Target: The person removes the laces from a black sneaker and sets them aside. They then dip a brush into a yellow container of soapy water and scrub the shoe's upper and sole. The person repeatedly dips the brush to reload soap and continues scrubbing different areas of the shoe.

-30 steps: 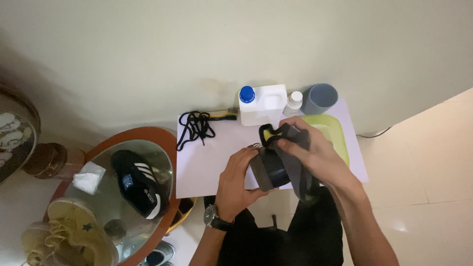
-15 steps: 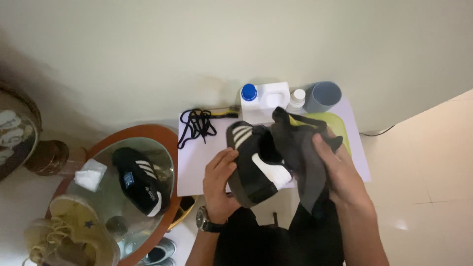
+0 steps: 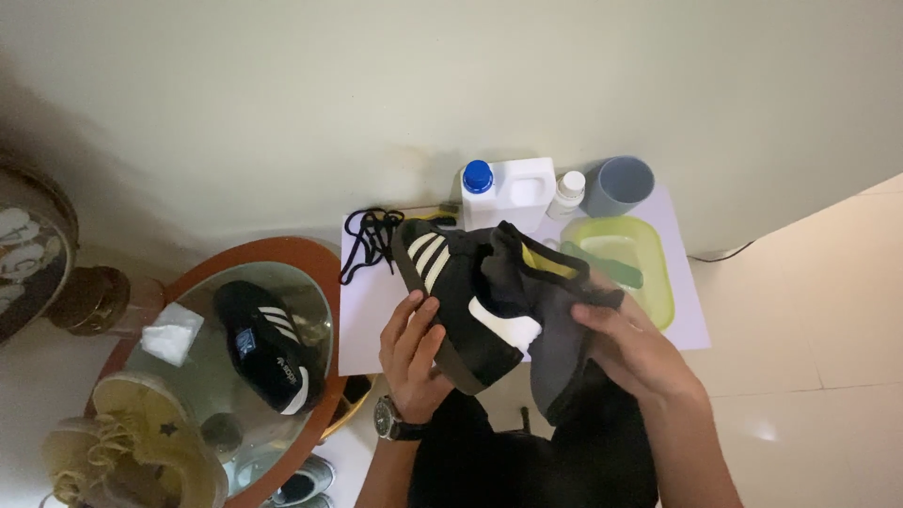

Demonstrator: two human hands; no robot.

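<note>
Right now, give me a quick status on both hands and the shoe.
Left hand under black shoe. Right hand gripping dark cloth against it. Nothing in the way; green basin behind.

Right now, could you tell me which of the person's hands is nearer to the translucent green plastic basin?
The right hand, gripping a dark grey cloth, is just below the translucent green plastic basin. The left hand holds the black striped sneaker, farther left.

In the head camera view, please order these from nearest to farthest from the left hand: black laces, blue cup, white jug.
1. Black laces, just beyond the left hand.
2. White jug, farther back, centre.
3. Blue cup, far right, by the wall.
</note>
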